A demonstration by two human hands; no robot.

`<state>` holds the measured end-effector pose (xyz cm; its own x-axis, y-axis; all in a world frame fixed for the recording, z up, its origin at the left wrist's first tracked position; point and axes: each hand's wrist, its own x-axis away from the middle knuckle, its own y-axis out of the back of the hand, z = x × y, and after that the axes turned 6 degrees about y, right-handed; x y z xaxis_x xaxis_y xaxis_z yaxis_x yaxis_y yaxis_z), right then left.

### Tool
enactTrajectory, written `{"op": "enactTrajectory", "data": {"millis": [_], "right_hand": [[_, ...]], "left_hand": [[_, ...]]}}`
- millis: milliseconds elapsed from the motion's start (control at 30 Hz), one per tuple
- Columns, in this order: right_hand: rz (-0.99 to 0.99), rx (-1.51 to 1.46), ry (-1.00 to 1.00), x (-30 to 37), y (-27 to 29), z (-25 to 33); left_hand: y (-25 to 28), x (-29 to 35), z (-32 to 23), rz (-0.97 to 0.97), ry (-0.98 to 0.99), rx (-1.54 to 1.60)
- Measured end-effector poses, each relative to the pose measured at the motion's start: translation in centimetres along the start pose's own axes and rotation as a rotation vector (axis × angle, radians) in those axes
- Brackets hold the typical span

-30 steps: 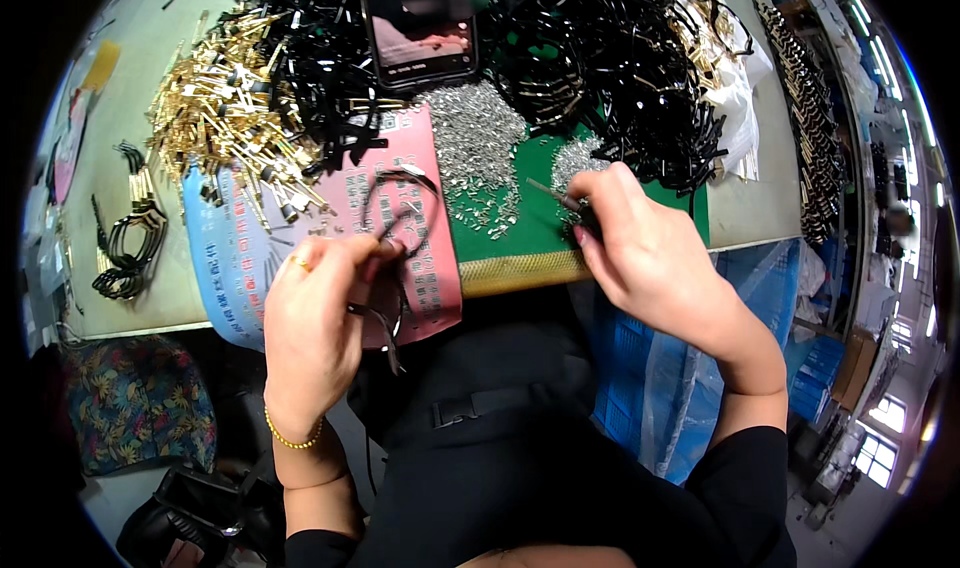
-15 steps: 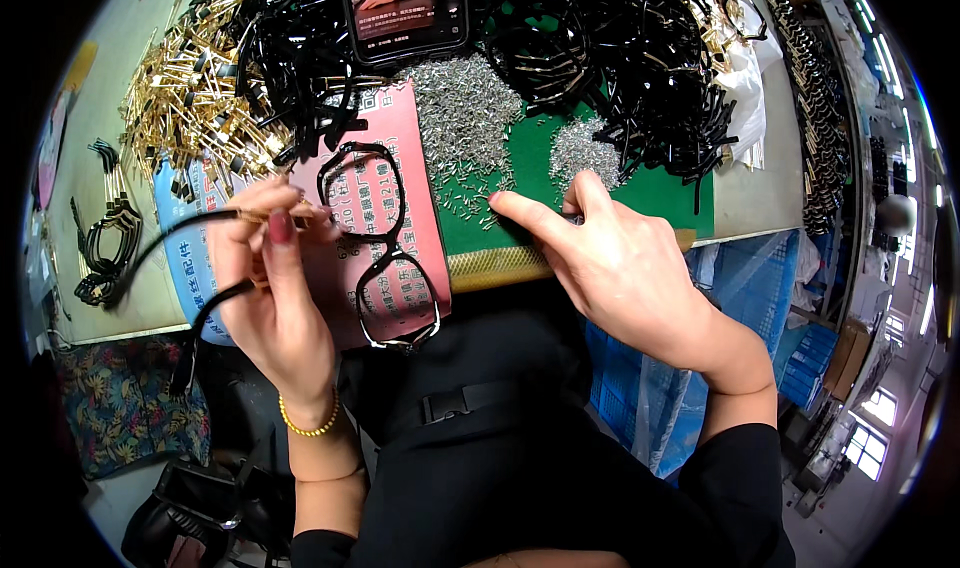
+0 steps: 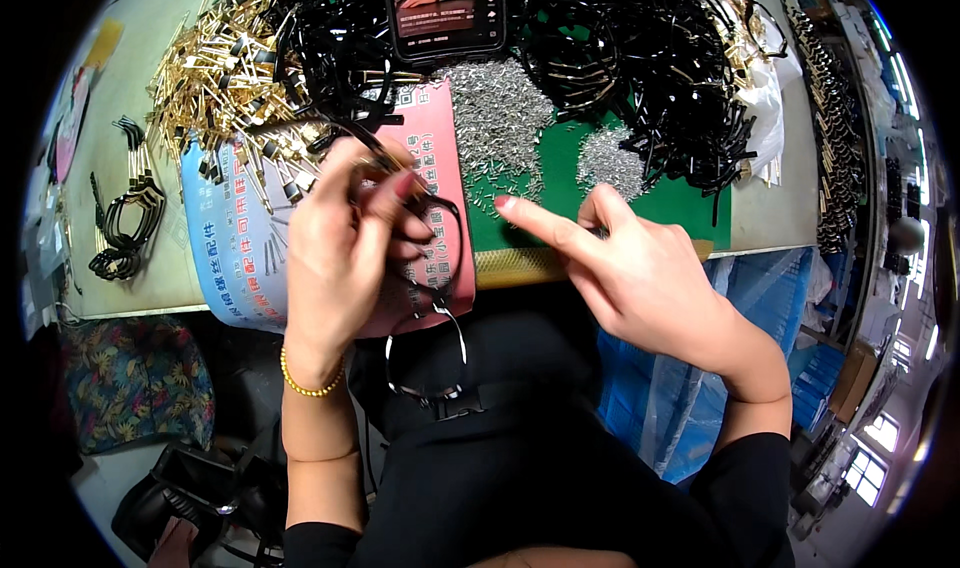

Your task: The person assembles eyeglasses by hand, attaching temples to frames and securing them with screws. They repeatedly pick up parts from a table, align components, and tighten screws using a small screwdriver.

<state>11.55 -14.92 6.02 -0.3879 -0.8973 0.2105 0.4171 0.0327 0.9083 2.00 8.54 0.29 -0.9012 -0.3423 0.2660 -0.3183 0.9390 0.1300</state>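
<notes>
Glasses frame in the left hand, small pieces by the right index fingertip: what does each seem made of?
Glasses frame: glossy black, probably plastic, given its smooth, bright highlights; coated metal isn't ruled out. Small pieces: shiny, silvery, likely metal, judging by their glints.

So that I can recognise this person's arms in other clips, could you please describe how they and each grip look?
Short black sleeves end near the elbows. A bracelet of yellow beads circles the left wrist; the right wrist shows none. The left grip and the right grip are gloveless, with red colour on the left thumbnail and right index fingernail.
</notes>
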Motion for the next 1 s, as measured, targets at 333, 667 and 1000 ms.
{"op": "enactTrajectory", "data": {"millis": [333, 667, 1000], "right_hand": [[-0.005, 0.025, 0.175, -2.0, -0.6, 0.4], [0.011, 0.028, 0.167, -2.3, -0.8, 0.3], [-0.17, 0.189, 0.17, -2.7, -2.2, 0.6]], "left_hand": [[-0.1, 0.8, 0.6, 0.057, -0.095, -0.03], [-0.5, 0.4, 1.8, -0.047, -0.503, -0.437], [-0.8, 0.6, 0.8, -0.039, -0.163, -0.198]]}}
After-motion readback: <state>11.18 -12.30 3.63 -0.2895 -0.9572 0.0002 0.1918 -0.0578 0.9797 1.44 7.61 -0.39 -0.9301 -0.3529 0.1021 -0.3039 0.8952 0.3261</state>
